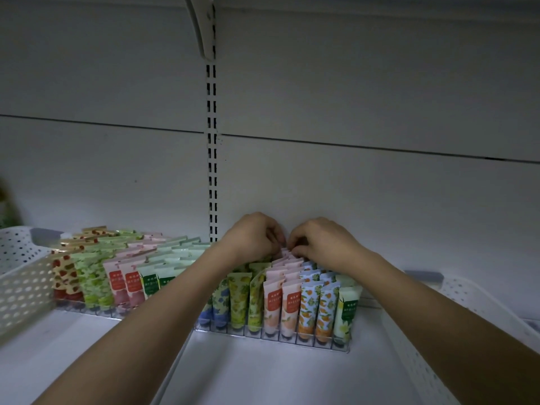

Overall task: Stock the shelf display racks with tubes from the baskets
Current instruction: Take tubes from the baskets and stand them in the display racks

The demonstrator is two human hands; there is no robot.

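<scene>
Both hands reach to the back of the shelf [263, 372], close together just in front of the back wall [350, 97]. The left hand [251, 236] has its fingers [273, 235] curled down over the rear of the pink tubes [287, 263] in the right rack [271, 336]. The right hand [318, 241] mirrors it, its curled fingertips pinching the crimped top of the rearmost pink tube. Whether the left hand's fingers actually grip a tube or only rest on the tops cannot be told, as the knuckles hide the tips.

The right rack is a clear divided tray standing near the middle of the shelf, against the back. Its rows run front to back: blue floral tubes [217, 305] at the left, then yellow-green tubes [239, 296], the pink tubes, orange-patterned tubes [320, 305], and pale green tubes [347, 311] at the right end. All stand cap down, crimped ends up.

The left rack [96, 309] sits toward the shelf's left side, also at the back, filled with red strawberry tubes [64, 276], green tubes [90, 279], more pink ones and mint ones.

A white perforated basket [20, 276] stands at the shelf's left edge, touching the left rack. A second basket [467, 305] stands at the right edge, partly behind the right forearm. A slotted upright [211, 141] runs up the back wall.
</scene>
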